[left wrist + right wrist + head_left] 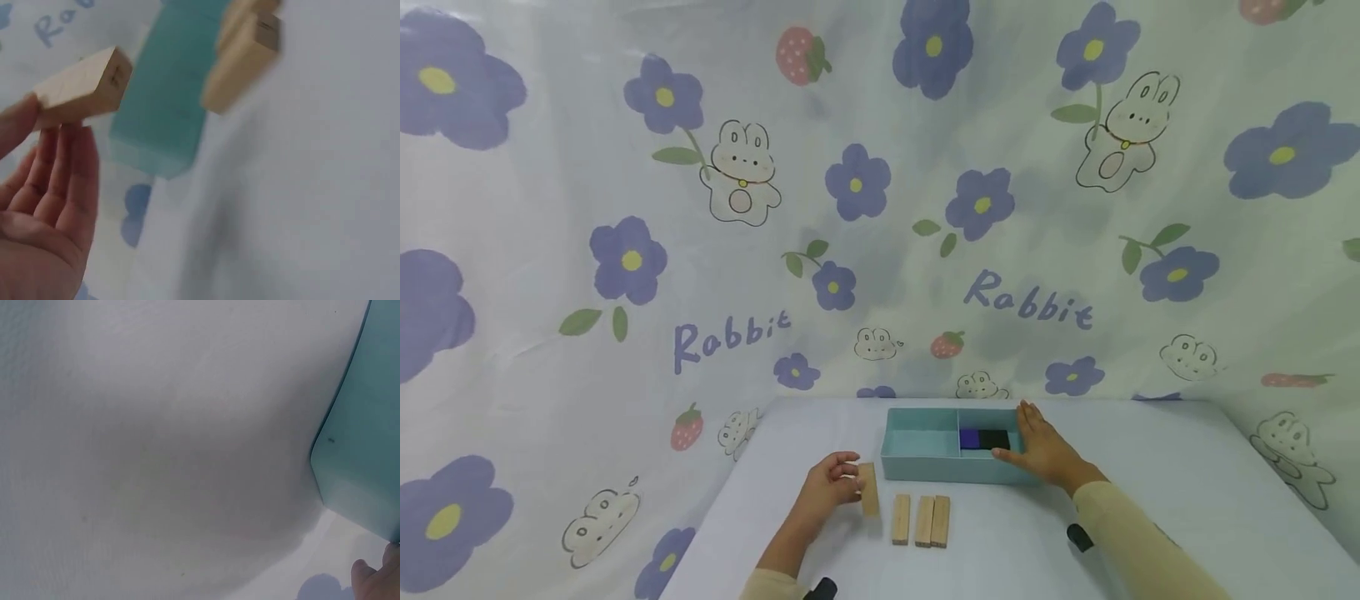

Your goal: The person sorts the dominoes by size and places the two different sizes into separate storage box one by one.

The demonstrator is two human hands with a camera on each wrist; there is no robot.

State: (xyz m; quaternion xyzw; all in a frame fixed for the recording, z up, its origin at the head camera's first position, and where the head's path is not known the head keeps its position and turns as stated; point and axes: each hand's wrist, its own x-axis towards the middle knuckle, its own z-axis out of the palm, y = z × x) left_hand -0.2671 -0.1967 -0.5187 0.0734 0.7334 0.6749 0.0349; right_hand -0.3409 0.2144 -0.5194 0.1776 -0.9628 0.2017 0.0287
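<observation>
My left hand pinches a wooden block by its end, holding it just left of the teal box; in the left wrist view the wooden block sits at my fingertips. Three more wooden blocks lie side by side on the white table in front of the box. My right hand rests with straight fingers on the box's right end. A purple piece and a black piece lie in the box's right compartment. The left compartment looks bare.
The white table is backed by a flower-and-rabbit cloth that also drapes down its left side. The right wrist view shows the box's teal wall against white surface.
</observation>
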